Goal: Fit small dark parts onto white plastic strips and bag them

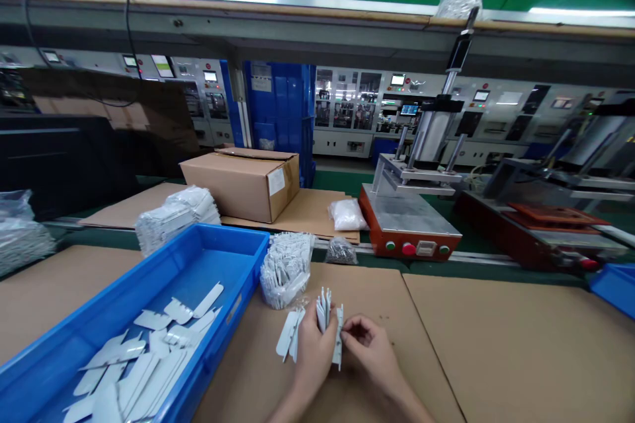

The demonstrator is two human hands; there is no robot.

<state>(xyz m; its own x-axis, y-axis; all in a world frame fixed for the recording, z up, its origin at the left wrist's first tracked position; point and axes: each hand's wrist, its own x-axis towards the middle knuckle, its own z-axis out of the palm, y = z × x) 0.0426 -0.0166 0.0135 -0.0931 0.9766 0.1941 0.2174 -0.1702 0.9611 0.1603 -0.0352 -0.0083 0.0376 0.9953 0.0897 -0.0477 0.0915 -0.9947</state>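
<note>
My left hand is closed around several thin white plastic pieces, which stick up between the thumb and fingers. Another white plastic piece, long and notched along its edge, stands upright beside the left thumb. At that piece's right edge, my right hand pinches with thumb and forefinger; whether the fingertips also hold something small cannot be made out. To the left of my hands, a few loose white pieces lie on the cardboard. Behind them stands a clear bag packed with white pieces.
A long blue tray with white pieces fills the left side. Further back are a small bag of dark metal parts, a white bag, a cardboard box and a press with an orange base. Cardboard sheets cover the bench.
</note>
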